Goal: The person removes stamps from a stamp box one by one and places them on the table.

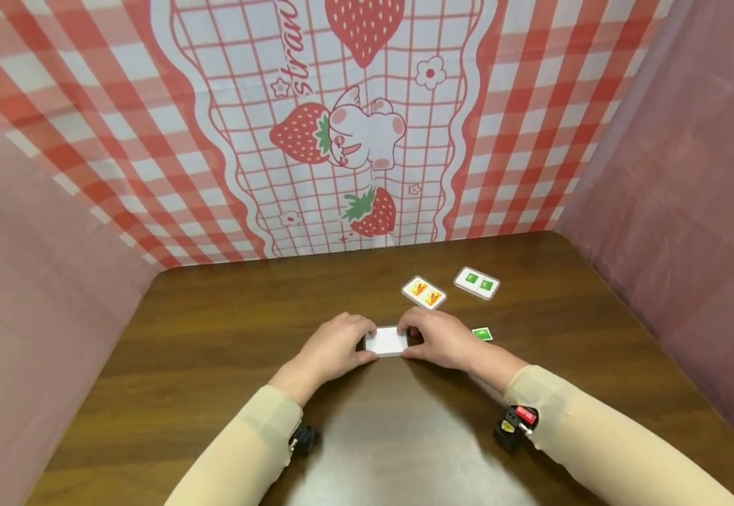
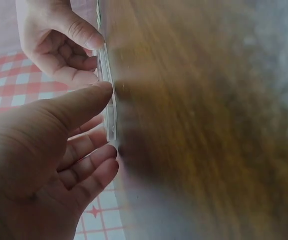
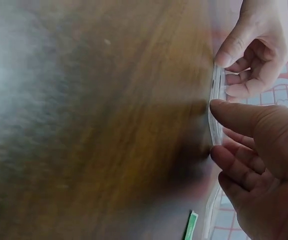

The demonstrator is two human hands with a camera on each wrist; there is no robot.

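In the head view a small white rectangular card (image 1: 387, 341) with a clear rim lies at the middle of the table. My left hand (image 1: 336, 344) pinches its left end between thumb and fingers, while my right hand (image 1: 439, 339) pinches the right end the same way. Seen edge-on in the left wrist view, the clear-edged card (image 2: 111, 117) looks like more than one thin layer, low over the tabletop. Whether it is one piece or a stack I cannot tell. Close by my right hand lies a small green-and-white piece (image 1: 482, 334), partly hidden behind that hand.
Beyond the right hand lie a clear-rimmed card with two orange-yellow pictures (image 1: 424, 293) and another with two green pictures (image 1: 477, 282). The brown wooden table (image 1: 215, 316) ends at a red-checked strawberry cloth (image 1: 367, 140), with pink cloth on both sides.
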